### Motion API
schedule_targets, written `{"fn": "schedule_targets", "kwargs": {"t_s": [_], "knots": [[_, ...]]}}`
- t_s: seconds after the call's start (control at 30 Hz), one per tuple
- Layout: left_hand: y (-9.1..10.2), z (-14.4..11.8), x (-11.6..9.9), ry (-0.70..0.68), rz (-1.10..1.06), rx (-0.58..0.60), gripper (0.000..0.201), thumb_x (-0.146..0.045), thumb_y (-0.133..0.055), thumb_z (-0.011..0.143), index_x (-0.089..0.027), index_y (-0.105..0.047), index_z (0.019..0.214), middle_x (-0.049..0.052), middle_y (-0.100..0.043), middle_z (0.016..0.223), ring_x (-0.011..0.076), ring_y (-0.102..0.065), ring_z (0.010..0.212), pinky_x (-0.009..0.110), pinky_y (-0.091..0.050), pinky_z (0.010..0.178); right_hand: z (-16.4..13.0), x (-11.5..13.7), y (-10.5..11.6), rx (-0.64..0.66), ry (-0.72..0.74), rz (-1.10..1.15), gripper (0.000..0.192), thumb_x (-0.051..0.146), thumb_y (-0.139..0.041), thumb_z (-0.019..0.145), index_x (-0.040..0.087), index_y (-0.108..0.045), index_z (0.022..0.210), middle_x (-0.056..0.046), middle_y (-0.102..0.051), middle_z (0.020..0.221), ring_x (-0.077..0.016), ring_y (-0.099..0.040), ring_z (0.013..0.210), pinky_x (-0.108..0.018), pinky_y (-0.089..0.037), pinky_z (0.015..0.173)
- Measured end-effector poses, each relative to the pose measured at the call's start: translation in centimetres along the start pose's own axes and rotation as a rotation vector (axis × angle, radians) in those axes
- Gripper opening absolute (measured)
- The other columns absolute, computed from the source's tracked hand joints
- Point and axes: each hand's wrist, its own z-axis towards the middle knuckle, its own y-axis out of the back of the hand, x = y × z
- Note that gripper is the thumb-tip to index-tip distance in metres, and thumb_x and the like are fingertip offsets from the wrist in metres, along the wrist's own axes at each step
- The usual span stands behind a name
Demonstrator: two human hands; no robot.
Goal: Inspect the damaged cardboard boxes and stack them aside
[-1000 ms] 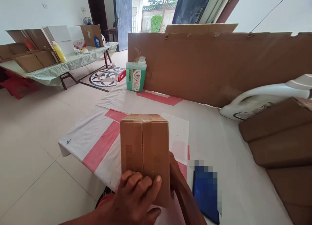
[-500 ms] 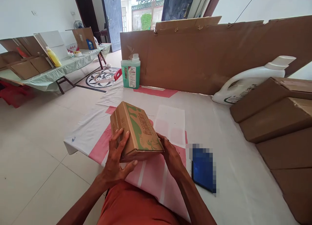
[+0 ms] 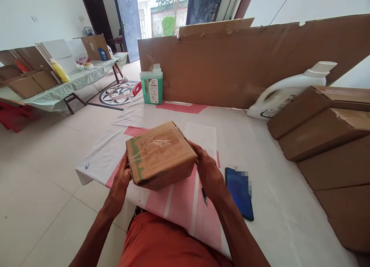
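White-tiled room with an open doorway at the back; nearest, a table [image 3: 260, 151] covered by a white sheet with pink bands. Small cardboard box [image 3: 160, 154] held above the near table edge, tilted, taped label face upward, green print along its left edge. Left hand [image 3: 120, 180] against the box's left side, thumb on the near corner; right hand [image 3: 208, 170] against its right side, fingers wrapped behind. Both grips clamped on the box, one on either side. Pen [image 3: 204, 195] lying on the sheet just below the right wrist. Dark blue phone [image 3: 239, 191] flat on the sheet, just right of the right hand. Green bottle [image 3: 151, 86] upright at the far left corner, beside a tall cardboard sheet [image 3: 245, 66] standing along the far edge. White jug [image 3: 286, 93] on its side before that sheet. Stacked brown boxes [image 3: 323, 136] at right. Second table [image 3: 58, 90] with cardboard and a yellow bottle [image 3: 59, 70] at far left.
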Motion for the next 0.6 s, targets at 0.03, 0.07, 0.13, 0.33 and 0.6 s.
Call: {"fn": "schedule_targets", "kwargs": {"t_s": [0.03,0.07,0.13,0.33,0.6], "knots": [[-0.1,0.1,0.4,0.01,0.003,-0.006,0.076,-0.071,-0.044,0.105,-0.033,-0.038,0.171,0.011,-0.049,0.169,0.0361,-0.047,0.154,0.052,-0.051,0.117,0.2,-0.6,-0.1,-0.012,-0.018,0.016,0.055,0.066,-0.046,0.109,0.035,-0.069,0.147,0.0,-0.067,0.157,-0.028,-0.051,0.154,-0.047,-0.04,0.129],[-0.2,0.2,0.8,0.008,0.013,-0.016,0.077,-0.072,-0.043,0.105,-0.032,-0.039,0.17,0.012,-0.051,0.168,0.0358,-0.05,0.15,0.052,-0.053,0.114,0.4,-1.2,-0.1,-0.026,-0.035,0.023,0.057,0.068,-0.045,0.108,0.034,-0.069,0.147,0.0,-0.066,0.157,-0.0275,-0.05,0.156,-0.046,-0.039,0.13],[-0.3,0.9,1.6,-0.014,0.058,-0.037,0.077,-0.073,-0.043,0.104,-0.032,-0.042,0.169,0.013,-0.053,0.165,0.0348,-0.055,0.144,0.053,-0.054,0.112,0.5,-2.2,0.0,-0.057,-0.058,0.024,0.062,0.072,-0.042,0.108,0.032,-0.069,0.147,-0.001,-0.067,0.157,-0.027,-0.047,0.158,-0.046,-0.038,0.132],[-0.9,4.3,4.9,-0.027,0.135,-0.118,0.079,-0.08,-0.05,0.1,-0.029,-0.054,0.16,0.013,-0.049,0.168,0.0348,-0.041,0.159,0.057,-0.029,0.133,-0.4,-4.0,0.5,-0.065,-0.127,-0.048,0.073,0.08,-0.039,0.104,0.031,-0.065,0.151,-0.004,-0.066,0.158,-0.0267,-0.043,0.161,-0.047,-0.037,0.132],[-2.5,4.3,3.5,-0.033,0.088,-0.08,0.076,-0.085,-0.046,0.098,-0.027,-0.068,0.141,0.01,-0.067,0.152,0.0342,-0.048,0.155,0.051,-0.034,0.133,-0.6,0.1,0.3,-0.096,-0.255,-0.37,0.079,0.088,-0.04,0.098,0.022,-0.08,0.115,-0.012,-0.083,0.12,-0.0372,-0.074,0.108,-0.045,-0.06,0.089]]}}
